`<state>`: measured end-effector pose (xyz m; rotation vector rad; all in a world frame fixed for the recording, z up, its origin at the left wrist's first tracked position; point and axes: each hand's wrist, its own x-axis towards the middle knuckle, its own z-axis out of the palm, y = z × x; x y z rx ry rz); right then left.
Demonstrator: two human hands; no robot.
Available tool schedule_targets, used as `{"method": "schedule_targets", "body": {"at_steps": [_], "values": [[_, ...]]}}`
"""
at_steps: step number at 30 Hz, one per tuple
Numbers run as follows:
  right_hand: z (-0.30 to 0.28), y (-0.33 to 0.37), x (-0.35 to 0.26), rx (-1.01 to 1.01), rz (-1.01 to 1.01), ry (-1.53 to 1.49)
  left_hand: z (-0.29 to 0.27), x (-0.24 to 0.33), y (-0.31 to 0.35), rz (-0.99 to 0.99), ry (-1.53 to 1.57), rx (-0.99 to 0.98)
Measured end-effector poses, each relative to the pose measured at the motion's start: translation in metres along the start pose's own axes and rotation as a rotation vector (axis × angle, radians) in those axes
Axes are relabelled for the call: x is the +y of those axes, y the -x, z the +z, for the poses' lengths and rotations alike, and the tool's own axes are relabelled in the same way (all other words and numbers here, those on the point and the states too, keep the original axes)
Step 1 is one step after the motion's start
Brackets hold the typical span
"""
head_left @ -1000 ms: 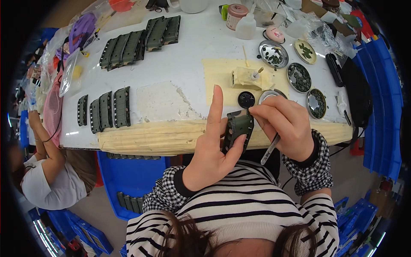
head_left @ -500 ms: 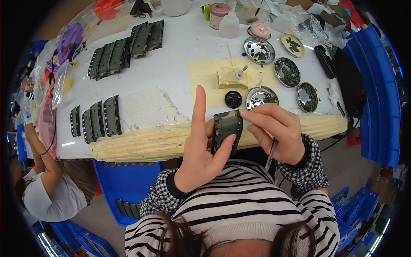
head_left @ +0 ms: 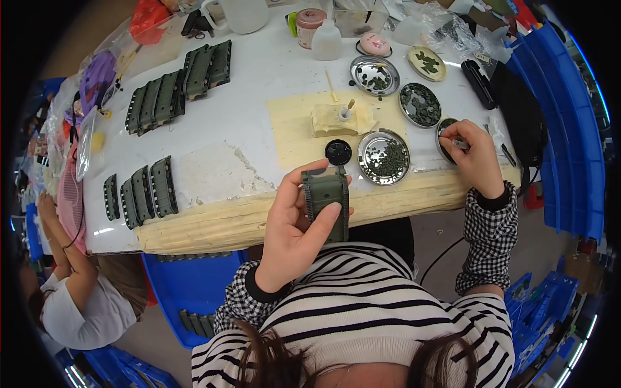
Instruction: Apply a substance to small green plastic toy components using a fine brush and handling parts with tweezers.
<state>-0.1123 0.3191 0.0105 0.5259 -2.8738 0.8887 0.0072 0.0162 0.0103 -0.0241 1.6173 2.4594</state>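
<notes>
the white table (head_left: 259,116) is crowded, its bare part around 10 o'clock. my left hand (head_left: 294,229) grasps the dark green ribbed track piece (head_left: 326,200), upright over the table edge. my right hand (head_left: 475,158) pinches a small tool (head_left: 460,143) at the 3 o'clock dish (head_left: 445,129).

We are in a small assembly workshop: our white worktable (head_left: 272,90) carries rows of dark green track-like parts (head_left: 155,100) at ten o'clock, round metal dishes of tiny green pieces (head_left: 385,157) at two o'clock, and blue plastic bins (head_left: 569,149) stacked at three o'clock.
</notes>
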Motion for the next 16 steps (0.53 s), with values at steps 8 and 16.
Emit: {"method": "schedule_targets", "body": {"at_steps": [8, 16], "values": [[-0.004, -0.007, -0.01, -0.064, -0.038, 0.085, -0.012, -0.01, 0.005, 0.114, -0.202, 0.014], [-0.007, -0.01, -0.009, -0.103, -0.025, 0.101, -0.012, -0.017, 0.004, 0.265, -0.207, 0.036]]}}
